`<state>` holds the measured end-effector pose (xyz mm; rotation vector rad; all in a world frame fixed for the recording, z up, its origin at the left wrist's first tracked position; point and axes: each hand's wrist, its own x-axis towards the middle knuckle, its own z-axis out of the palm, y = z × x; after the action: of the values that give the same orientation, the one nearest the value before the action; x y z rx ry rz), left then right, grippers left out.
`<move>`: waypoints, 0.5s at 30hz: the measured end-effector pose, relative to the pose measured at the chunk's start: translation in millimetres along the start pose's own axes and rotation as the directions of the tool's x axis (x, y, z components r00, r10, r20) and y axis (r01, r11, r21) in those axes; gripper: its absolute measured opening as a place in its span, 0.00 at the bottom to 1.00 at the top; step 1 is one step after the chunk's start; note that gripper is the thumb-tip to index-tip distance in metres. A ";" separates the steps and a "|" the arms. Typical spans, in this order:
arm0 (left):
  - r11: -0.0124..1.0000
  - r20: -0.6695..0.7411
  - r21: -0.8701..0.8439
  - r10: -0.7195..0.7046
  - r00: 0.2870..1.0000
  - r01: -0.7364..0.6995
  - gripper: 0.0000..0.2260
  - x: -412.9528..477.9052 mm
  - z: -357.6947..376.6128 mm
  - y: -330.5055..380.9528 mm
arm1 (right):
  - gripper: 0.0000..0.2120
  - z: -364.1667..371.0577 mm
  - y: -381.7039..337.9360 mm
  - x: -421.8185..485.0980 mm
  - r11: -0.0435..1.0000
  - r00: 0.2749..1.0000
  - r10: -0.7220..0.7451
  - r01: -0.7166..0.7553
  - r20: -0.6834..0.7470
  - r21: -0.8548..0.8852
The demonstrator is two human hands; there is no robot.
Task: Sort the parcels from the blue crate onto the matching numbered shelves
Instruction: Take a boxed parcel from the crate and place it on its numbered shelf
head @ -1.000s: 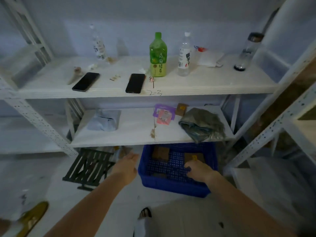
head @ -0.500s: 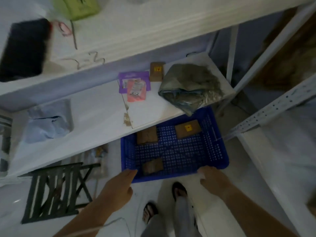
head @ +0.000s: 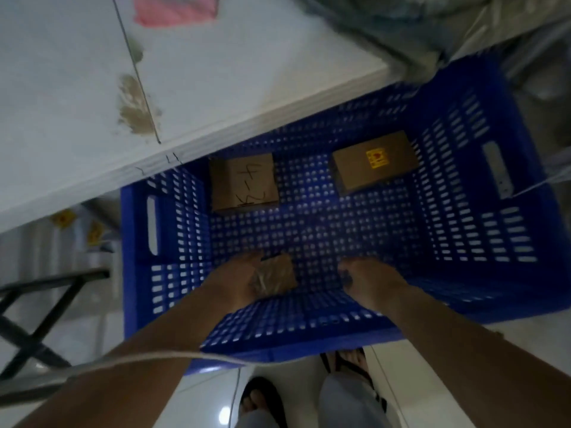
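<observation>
The blue crate stands on the floor, half under the white lower shelf. Three brown parcels lie in it. One with handwriting on top sits at the far left, one with a yellow sticker at the far right. My left hand is inside the crate and grips the small taped parcel near the front wall. My right hand is also down in the crate, to the right of that parcel, fingers curled downward and holding nothing that I can see.
A pink packet and a grey-green bag lie on the lower shelf above the crate. A black folding stand stands at the left on the floor. My feet in sandals are just in front of the crate.
The camera dropped and closed in on the crate. Both hands went from the crate's front rim down inside it, and my left hand took hold of the small taped parcel.
</observation>
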<state>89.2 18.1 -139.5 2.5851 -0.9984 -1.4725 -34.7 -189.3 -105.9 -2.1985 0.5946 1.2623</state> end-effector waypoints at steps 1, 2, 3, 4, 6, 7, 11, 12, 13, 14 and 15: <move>1.000 0.025 0.025 -0.009 1.000 0.008 0.35 14.9 13.6 -4.7 | 0.20 3.5 -2.0 18.4 1.000 0.999 0.027 -0.026 0.045 -0.015; 0.997 0.044 0.068 -0.026 0.999 0.023 0.38 29.6 26.0 -8.3 | 0.19 6.5 -3.9 35.9 0.999 0.995 0.046 -0.043 0.084 -0.031; 0.991 0.062 0.126 -0.047 0.997 0.039 0.43 43.4 36.7 -11.8 | 0.18 10.0 -5.2 52.6 0.998 0.992 0.054 -0.049 0.116 -0.044; 0.982 0.082 0.183 -0.073 0.994 0.057 0.47 55.0 45.8 -14.5 | 0.16 13.0 -6.5 67.4 0.997 0.989 0.055 -0.048 0.135 -0.052; 0.964 0.133 0.244 -0.139 0.981 0.104 0.50 71.3 61.9 -18.1 | 0.12 19.7 -6.5 91.4 0.997 0.986 0.053 -0.042 0.161 -0.068; 0.962 0.147 0.245 -0.158 0.976 0.119 0.51 76.2 69.2 -19.7 | 0.11 23.3 -6.3 100.7 0.996 0.985 0.048 -0.036 0.166 -0.076; 0.966 0.040 0.199 -0.176 0.984 0.164 0.42 90.4 84.7 -27.8 | 0.17 39.1 -6.2 116.7 0.996 0.986 0.053 -0.042 0.159 -0.074; 0.970 -0.021 0.169 -0.175 0.984 0.176 0.40 92.3 84.0 -31.0 | 0.17 41.0 -5.4 116.4 0.997 0.990 0.047 -0.037 0.133 -0.074; 0.971 -0.055 0.135 -0.189 0.980 0.195 0.39 93.4 82.6 -35.0 | 0.16 41.7 -4.7 114.5 0.997 0.991 0.039 -0.029 0.132 -0.075; 0.969 -0.039 0.113 -0.218 0.975 0.221 0.40 92.3 79.2 -36.3 | 0.15 41.5 -4.5 109.8 0.997 0.987 0.037 -0.025 0.154 -0.080; 0.964 0.018 0.104 -0.247 0.969 0.244 0.43 90.5 76.2 -36.7 | 0.15 41.7 -3.6 103.5 0.996 0.983 0.042 -0.028 0.180 -0.080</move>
<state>81.7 22.4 -263.1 2.8559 -0.7977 -1.5542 -11.1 -171.4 -213.6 -2.1126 0.5214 1.5079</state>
